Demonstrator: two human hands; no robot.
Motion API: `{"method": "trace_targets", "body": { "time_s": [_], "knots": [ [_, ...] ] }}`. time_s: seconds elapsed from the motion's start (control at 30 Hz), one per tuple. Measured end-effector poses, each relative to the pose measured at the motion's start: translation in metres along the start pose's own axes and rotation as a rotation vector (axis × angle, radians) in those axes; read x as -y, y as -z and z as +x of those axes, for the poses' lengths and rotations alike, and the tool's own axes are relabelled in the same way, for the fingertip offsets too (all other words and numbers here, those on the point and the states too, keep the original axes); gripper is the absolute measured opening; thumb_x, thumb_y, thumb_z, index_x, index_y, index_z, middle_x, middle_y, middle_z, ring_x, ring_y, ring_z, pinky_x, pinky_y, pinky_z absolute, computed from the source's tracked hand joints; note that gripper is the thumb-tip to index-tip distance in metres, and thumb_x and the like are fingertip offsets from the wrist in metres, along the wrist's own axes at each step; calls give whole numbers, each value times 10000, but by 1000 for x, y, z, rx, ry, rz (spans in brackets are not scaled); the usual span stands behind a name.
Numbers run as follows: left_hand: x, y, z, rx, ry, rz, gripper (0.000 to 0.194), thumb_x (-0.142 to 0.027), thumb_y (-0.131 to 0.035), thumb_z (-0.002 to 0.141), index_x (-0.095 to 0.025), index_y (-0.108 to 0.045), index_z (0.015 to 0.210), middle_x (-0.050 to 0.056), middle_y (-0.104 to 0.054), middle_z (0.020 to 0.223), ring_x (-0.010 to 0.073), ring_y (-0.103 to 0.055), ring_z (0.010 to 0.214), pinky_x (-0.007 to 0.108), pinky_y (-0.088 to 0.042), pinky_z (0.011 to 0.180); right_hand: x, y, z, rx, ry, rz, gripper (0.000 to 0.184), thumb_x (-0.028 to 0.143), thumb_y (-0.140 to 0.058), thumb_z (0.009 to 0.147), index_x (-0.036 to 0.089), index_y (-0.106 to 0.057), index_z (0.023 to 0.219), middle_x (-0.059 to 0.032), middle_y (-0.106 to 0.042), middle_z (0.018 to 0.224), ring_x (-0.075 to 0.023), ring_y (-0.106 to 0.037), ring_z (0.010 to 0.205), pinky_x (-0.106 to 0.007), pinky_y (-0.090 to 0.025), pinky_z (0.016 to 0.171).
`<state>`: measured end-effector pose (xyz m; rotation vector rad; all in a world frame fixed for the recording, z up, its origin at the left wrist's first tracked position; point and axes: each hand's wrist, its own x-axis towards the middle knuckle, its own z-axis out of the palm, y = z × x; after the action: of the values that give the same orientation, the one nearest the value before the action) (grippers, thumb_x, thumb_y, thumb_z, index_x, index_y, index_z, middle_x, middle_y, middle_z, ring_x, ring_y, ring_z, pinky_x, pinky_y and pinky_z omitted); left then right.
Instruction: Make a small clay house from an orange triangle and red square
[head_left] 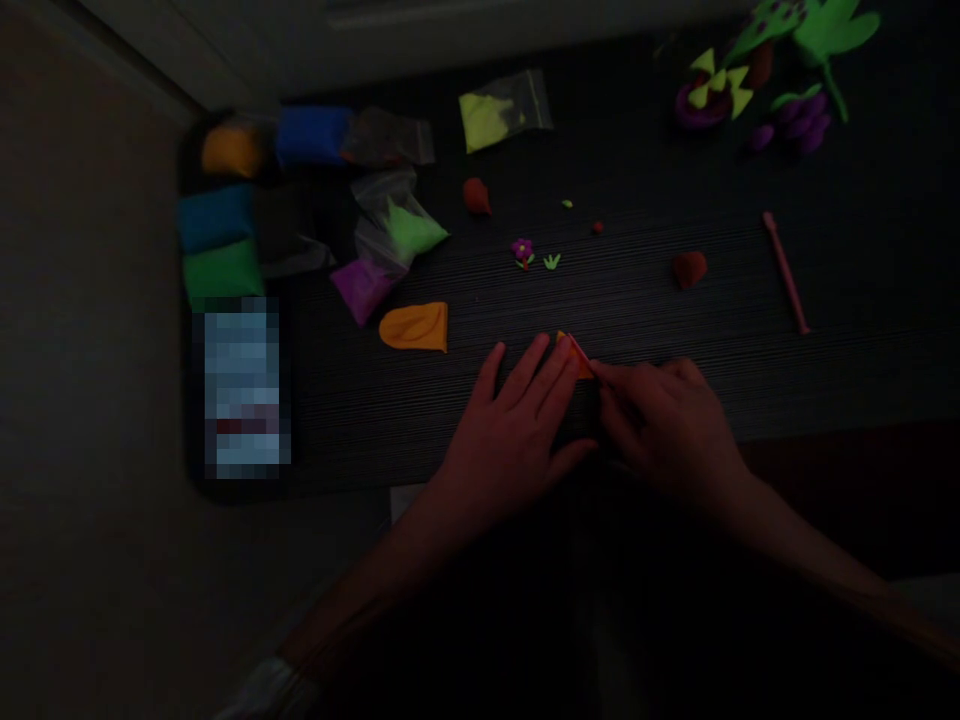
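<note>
My left hand lies flat with fingers spread, its fingertips on a small piece of orange modelling clay. My right hand pinches a thin pink clay tool, whose length lies across that orange piece. Part of the piece is hidden under my left fingers. Left of my hands is a flattened orange clay slab with one straight-cut end. Beyond them sit a tiny purple clay flower, a small green leaf sprig and a red clay lump.
Another pink tool lies at the right. Bags of yellow, blue and purple clay are at the back and left. A lit phone-like screen lies at the left edge. Finished-looking purple clay grapes stand back right.
</note>
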<state>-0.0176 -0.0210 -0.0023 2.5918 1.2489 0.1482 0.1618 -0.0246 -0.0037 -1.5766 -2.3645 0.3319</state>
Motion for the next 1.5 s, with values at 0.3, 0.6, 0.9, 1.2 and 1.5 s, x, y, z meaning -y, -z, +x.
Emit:
{"method": "trace_targets", "body": {
  "time_s": [0.3, 0.6, 0.9, 1.2, 1.5],
  "knots": [
    [0, -2, -1, -36, 4, 3, 647, -518, -384, 844, -108, -326, 1340, 120, -254, 1449, 283, -163, 1353, 495, -150, 1093, -7, 3, 4, 38, -16, 14, 272, 223, -444, 834, 177, -578, 1066, -28, -673, 766, -157, -570, 638, -317, -305, 675],
    [-1, -1, 0, -24, 20, -7, 641, -515, -386, 844, -111, -327, 1338, 129, -244, 1452, 280, -170, 1352, 493, -150, 1093, -10, 6, 11, 37, 7, 6, 296, 222, -437, 844, 189, -568, 1107, -17, -660, 771, -151, -567, 667, -313, -302, 688],
    [-1, 0, 0, -8, 22, 19, 658, -519, -386, 842, -108, -306, 1349, 124, -238, 1455, 273, -163, 1354, 488, -149, 1096, -13, 8, 12, 42, 60, 5, 296, 224, -462, 839, 192, -563, 1116, -6, -659, 771, -142, -550, 653, -307, -303, 684],
    [-1, -1, 0, -12, 17, 21, 664, -523, -380, 843, -111, -292, 1356, 122, -234, 1457, 270, -166, 1354, 490, -145, 1096, -9, 6, 9, 27, 55, -7, 292, 216, -461, 841, 185, -568, 1111, -4, -652, 737, -135, -552, 643, -308, -299, 686],
    [0, -2, 0, -3, 18, 40, 711, -546, -333, 849, -62, -252, 1364, 111, -228, 1459, 258, -150, 1358, 474, -119, 1107, -8, 4, 8, 10, -2, -12, 270, 220, -461, 841, 193, -575, 1084, -4, -679, 818, -148, -588, 696, -315, -309, 700]
  ]
}}
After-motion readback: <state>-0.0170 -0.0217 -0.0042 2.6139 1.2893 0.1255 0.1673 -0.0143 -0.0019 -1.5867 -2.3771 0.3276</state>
